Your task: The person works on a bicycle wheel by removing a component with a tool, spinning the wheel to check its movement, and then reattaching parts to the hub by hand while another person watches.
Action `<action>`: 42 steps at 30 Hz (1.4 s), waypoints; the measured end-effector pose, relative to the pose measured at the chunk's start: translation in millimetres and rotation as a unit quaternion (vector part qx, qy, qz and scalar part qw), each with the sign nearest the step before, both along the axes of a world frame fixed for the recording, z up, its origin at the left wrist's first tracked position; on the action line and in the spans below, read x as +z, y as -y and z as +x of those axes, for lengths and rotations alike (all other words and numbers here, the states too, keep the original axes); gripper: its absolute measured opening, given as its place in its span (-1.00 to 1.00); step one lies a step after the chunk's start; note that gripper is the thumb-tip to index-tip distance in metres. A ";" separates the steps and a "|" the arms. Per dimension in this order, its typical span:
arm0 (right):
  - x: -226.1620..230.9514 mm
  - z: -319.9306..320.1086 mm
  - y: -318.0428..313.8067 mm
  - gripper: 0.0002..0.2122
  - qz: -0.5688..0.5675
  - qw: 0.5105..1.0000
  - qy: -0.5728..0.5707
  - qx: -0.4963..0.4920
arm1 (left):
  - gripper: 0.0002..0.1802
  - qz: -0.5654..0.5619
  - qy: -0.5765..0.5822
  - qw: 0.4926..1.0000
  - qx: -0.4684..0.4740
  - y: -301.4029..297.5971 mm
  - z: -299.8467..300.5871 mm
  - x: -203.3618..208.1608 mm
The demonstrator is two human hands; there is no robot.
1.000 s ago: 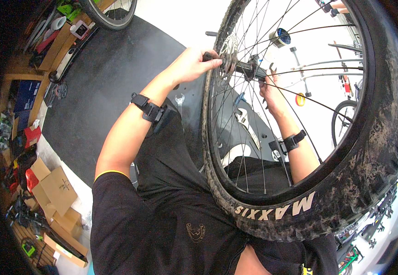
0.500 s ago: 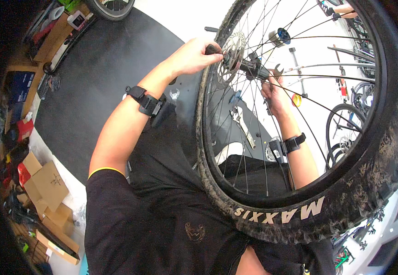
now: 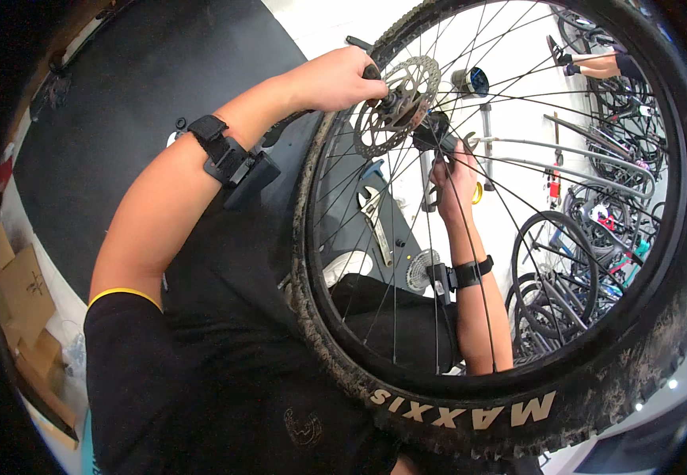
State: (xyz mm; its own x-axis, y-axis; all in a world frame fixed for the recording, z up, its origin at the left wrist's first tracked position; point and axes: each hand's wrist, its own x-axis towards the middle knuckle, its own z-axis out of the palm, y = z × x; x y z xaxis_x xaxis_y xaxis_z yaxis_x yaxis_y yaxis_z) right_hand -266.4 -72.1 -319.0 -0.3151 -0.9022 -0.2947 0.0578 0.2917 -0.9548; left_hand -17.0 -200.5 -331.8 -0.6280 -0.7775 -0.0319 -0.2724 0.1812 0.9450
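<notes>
A large bicycle wheel (image 3: 680, 340) with a muddy knobby tyre stands tilted in front of me, over my lap. On its hub (image 3: 432, 133) sits a silver disc brake rotor (image 3: 365, 127). My left hand (image 3: 345, 81) is closed around a dark tool handle (image 3: 371, 73) at the axle end, on the rotor's side. Seen through the spokes, my right hand (image 3: 456, 184) grips a dark wrench (image 3: 471, 142) at the hub's opposite end. Its open jaw shows past my fingers. An adjustable wrench (image 3: 375, 226) lies below the hub, beyond the spokes.
A black mat (image 3: 137, 103) covers the floor at left, with cardboard boxes (image 3: 26, 297) near the left rim. A cassette (image 3: 421, 269) lies close to my right wrist. Several bicycles (image 3: 553, 277) stand at right, and another person's legs (image 3: 597, 65) show at the upper right.
The view has shifted, and the rotor now shows more of its face. Hub and right hand sit lower in the picture. Both hands keep their grips at the hub's two ends.
</notes>
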 end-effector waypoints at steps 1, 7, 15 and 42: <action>0.3 -2.3 -0.1 -0.86 0.007 1.000 0.019 -0.001 | -0.65 0.000 0.008 1.000 0.015 -1.2 -1.8 0.4; 2.8 -7.9 3.5 -0.80 0.015 0.998 -0.050 -0.024 | -0.65 0.002 -0.032 0.999 -0.010 4.5 -10.8 -0.3; -0.3 0.3 4.1 -0.81 0.017 0.999 -0.024 -0.030 | -0.69 -0.060 -0.096 0.994 -0.012 -3.6 2.2 -6.4; 4.1 8.3 5.8 -0.78 0.029 0.998 -0.047 -0.030 | -0.76 -0.116 -0.090 0.989 0.005 -11.1 14.1 4.1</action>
